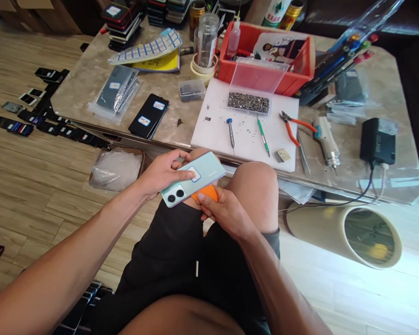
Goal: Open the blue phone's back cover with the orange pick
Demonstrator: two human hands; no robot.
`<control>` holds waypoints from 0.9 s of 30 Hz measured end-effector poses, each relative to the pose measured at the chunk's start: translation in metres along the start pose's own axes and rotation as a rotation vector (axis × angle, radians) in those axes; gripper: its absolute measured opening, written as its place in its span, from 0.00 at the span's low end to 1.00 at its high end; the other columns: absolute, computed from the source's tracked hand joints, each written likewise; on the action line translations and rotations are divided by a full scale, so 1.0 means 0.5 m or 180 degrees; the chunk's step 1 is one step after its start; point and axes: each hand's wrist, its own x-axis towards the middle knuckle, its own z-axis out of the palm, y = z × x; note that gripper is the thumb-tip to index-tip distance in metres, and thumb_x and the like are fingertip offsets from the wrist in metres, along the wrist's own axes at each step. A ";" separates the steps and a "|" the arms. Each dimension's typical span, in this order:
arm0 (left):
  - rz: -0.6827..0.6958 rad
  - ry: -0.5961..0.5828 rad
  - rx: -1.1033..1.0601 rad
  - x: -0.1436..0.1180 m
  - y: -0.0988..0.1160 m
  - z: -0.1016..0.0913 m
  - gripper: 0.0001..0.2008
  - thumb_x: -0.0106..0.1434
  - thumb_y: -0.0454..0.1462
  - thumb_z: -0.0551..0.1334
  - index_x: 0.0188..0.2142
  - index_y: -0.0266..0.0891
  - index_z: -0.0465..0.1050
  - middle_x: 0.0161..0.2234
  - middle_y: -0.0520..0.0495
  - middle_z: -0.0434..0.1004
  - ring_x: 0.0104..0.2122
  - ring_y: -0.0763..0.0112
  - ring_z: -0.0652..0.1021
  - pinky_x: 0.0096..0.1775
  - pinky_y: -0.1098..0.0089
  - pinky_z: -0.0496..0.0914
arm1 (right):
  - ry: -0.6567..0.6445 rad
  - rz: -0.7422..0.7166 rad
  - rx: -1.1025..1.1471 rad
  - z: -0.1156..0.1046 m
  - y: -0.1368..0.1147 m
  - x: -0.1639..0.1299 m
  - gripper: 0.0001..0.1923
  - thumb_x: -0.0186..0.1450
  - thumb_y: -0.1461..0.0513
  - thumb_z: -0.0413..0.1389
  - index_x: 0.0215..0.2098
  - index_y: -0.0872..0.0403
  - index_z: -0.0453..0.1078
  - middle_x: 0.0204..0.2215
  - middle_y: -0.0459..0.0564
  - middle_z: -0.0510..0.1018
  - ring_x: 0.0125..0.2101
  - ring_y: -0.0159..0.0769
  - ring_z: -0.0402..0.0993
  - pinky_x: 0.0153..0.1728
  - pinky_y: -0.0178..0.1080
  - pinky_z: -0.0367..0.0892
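Note:
A pale green phone (199,177) with two camera lenses lies back-up over my lap, a white sticker on its back. My left hand (162,174) grips its upper edge, with a finger pressed on the sticker. My right hand (223,211) holds an orange tool (205,191) against the phone's lower edge, mostly hidden under the phone. My bare knees sit just below the table's front edge.
On the low table: a white mat (244,125) with two small screwdrivers, a clear box of screws (248,102), a red basket (265,60), orange pliers (295,125), a black phone (148,116), a charger (377,139). Phones lie on the floor at left; a cardboard tube (349,228) lies at right.

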 end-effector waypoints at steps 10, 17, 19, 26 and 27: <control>0.0019 0.0192 -0.0100 -0.009 -0.007 0.016 0.27 0.55 0.47 0.80 0.48 0.41 0.74 0.22 0.61 0.72 0.20 0.75 0.71 0.22 0.75 0.62 | -0.0008 0.0183 0.0067 0.029 0.018 -0.025 0.21 0.68 0.44 0.64 0.33 0.52 0.71 0.18 0.37 0.69 0.18 0.27 0.62 0.24 0.35 0.69; 0.0092 0.0480 -0.0231 -0.018 -0.016 0.030 0.28 0.53 0.48 0.80 0.47 0.41 0.77 0.20 0.62 0.67 0.20 0.74 0.70 0.23 0.74 0.64 | 0.0252 0.0199 0.0344 0.064 0.041 -0.046 0.22 0.68 0.43 0.65 0.35 0.53 0.73 0.18 0.40 0.75 0.16 0.29 0.68 0.24 0.36 0.68; 0.0128 0.0571 -0.0267 -0.021 -0.018 0.035 0.27 0.52 0.48 0.81 0.47 0.40 0.78 0.20 0.62 0.65 0.20 0.75 0.69 0.23 0.75 0.63 | 0.0369 0.0211 0.0489 0.075 0.047 -0.052 0.24 0.67 0.42 0.66 0.36 0.53 0.74 0.18 0.40 0.75 0.16 0.30 0.69 0.24 0.36 0.69; 0.0239 0.0905 -0.0305 -0.029 -0.031 0.052 0.27 0.52 0.48 0.80 0.47 0.38 0.79 0.19 0.62 0.61 0.20 0.77 0.63 0.24 0.74 0.60 | 0.0628 0.0206 0.0921 0.108 0.052 -0.068 0.26 0.64 0.40 0.68 0.35 0.53 0.74 0.18 0.40 0.76 0.16 0.30 0.71 0.25 0.37 0.71; 0.0256 0.0960 -0.0299 -0.030 -0.033 0.055 0.27 0.52 0.48 0.79 0.47 0.39 0.79 0.20 0.63 0.61 0.20 0.76 0.63 0.25 0.74 0.61 | 0.0668 0.0209 0.0991 0.113 0.053 -0.070 0.26 0.64 0.39 0.68 0.35 0.53 0.74 0.19 0.41 0.76 0.16 0.30 0.71 0.25 0.37 0.71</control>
